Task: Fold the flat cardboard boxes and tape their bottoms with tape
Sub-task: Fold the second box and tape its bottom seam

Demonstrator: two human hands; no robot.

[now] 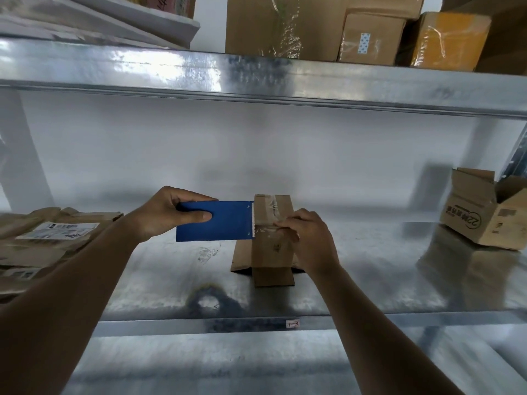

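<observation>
Wide metal shelf [356,280] across the view; 1 upper shelf [256,78] above, stacked with about 4 sealed cartons [370,38]. On the left, 1 pile of flat boxes [42,240], too overlapped to count. On the right, 1 open box [482,213], lying tilted, well apart from the hands.

At centre, 1 small box [272,238] standing with its long axis upright, bottom flaps turned up, loose flaps splayed on the shelf. Directly ahead of both hands, between them.

1 blue dispenser [214,220] gripped in the left hand [159,213], serrated edge touching the box's left edge. Right hand [306,238] curled round the box's right side, fingertips [282,223] pressing the clear tape [268,225] flat. Tape stretched crosswise from blade to fingers. Likely next: a cut at the blade, done by the left hand.
</observation>
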